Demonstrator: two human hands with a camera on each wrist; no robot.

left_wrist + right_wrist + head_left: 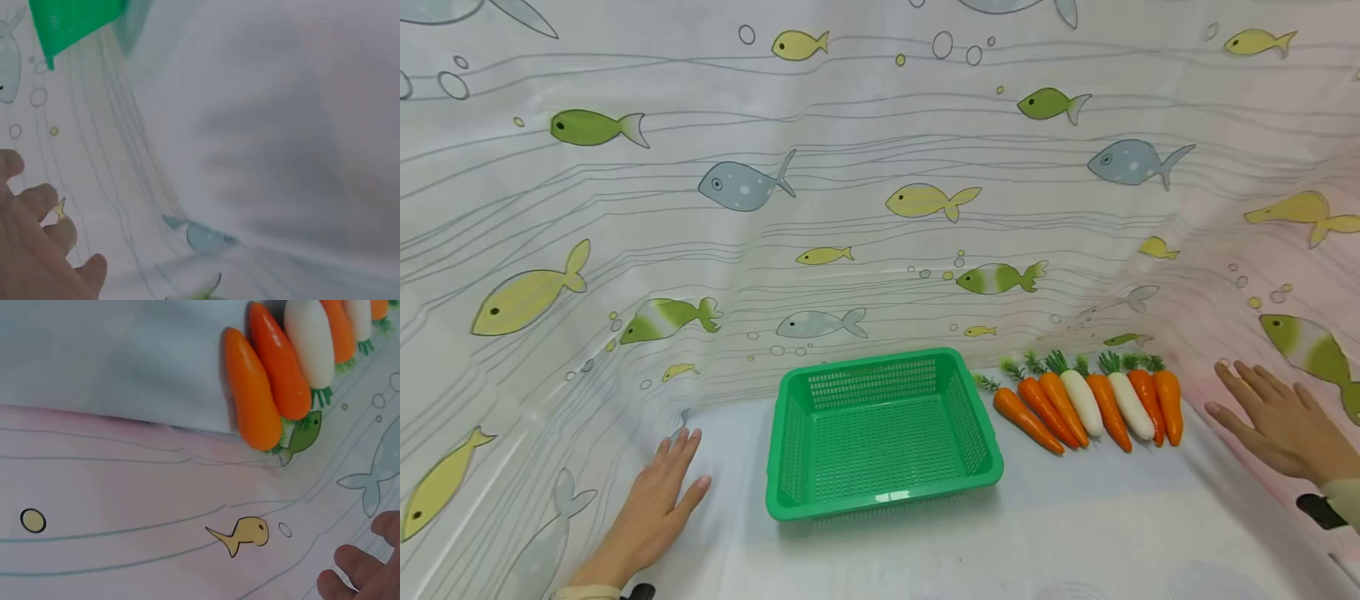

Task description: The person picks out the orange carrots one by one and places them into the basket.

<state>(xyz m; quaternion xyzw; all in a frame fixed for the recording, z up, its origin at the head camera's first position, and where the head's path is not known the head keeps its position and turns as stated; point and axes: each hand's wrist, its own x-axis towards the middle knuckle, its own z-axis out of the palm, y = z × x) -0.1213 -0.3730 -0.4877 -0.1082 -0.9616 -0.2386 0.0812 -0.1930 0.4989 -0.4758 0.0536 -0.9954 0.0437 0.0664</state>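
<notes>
My left hand [651, 508] is held out at the lower left, fingers straight and holding nothing, left of a green plastic basket [886, 502]. On the far right, my right hand [1281, 421] also has its fingers extended and nothing in its grasp. Nearest to it is a row of toy-like orange carrots [1167, 408] and two white radishes [1082, 404], lying side by side with green tops toward the back. The right wrist view shows the end carrot [253, 394] beyond the fingertips [359, 565]. Only a corner of the basket [78, 25] appears in the left wrist view.
A white sheet [850, 167] printed with fish hangs behind and along both sides. The white table surface [880, 558] carries the basket in the middle and the vegetables to its right.
</notes>
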